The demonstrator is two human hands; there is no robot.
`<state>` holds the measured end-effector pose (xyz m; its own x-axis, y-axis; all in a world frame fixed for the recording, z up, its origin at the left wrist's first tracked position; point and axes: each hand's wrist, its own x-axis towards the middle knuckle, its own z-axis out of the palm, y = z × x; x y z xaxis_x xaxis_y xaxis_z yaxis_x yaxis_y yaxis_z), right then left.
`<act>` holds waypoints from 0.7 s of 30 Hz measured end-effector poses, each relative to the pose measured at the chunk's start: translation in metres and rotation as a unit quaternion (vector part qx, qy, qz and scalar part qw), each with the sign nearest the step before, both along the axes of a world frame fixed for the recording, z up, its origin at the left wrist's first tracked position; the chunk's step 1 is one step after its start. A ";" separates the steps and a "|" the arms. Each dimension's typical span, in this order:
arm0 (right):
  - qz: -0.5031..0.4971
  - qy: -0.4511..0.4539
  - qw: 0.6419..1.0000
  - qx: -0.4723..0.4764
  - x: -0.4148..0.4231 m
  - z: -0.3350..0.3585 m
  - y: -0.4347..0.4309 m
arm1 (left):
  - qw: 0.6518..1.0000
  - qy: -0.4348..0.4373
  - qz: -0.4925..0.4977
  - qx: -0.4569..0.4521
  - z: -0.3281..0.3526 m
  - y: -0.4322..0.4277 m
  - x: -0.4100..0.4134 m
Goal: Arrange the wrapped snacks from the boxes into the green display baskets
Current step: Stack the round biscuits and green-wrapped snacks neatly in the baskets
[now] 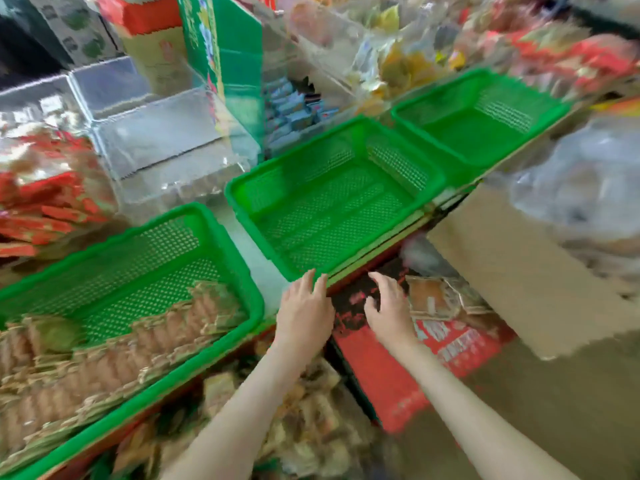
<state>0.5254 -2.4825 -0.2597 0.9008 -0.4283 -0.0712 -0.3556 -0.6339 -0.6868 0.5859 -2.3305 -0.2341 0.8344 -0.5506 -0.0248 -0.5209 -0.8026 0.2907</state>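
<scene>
- Head view: three green perforated plastic display baskets stand in a slanting row on a shop surface, side by side so each can take its own stock.
- The nearest green basket (pixel 239 258), at the left, already holds wrapped tan and pink snacks (pixel 104 368) stood on edge in tight rows along its near side. Its far half is bare.
- The middle green basket (pixel 298 152) and the far green basket (pixel 440 91) hold nothing.
- The left hand (pixel 304 306) has straight, close-set fingers, with the tips at the near rim of the middle basket. It holds nothing and is probably steadying the basket.
- The right hand (pixel 391 306) hovers with loosely spread, slightly bent fingers over an open red cardboard box (pixel 398 375) below the surface edge. It looks empty, though blur hides detail.
- More wrapped snacks (pixel 429 299) lie in that box just beside the right hand, likely the next handful.
- A plain brown cardboard flap (pixel 519 271) stands at the right.
</scene>
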 end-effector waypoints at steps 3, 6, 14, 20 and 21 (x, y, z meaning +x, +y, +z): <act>-0.025 0.056 0.998 -0.011 -0.037 -0.029 -0.055 | 0.999 0.035 -0.029 0.018 -0.011 -0.059 -0.028; -0.025 0.149 0.986 -0.076 -0.063 -0.060 -0.100 | 0.998 0.045 -0.048 0.017 -0.027 -0.108 -0.048; -0.054 0.259 0.950 -0.165 -0.073 -0.103 -0.180 | 0.988 0.122 -0.035 0.085 -0.084 -0.187 -0.068; -0.066 0.286 0.949 -0.116 -0.068 -0.116 -0.206 | 0.981 0.174 -0.017 0.085 -0.124 -0.239 -0.065; -0.058 0.282 0.950 -0.119 -0.069 -0.116 -0.208 | 0.980 0.180 -0.015 0.079 -0.130 -0.248 -0.065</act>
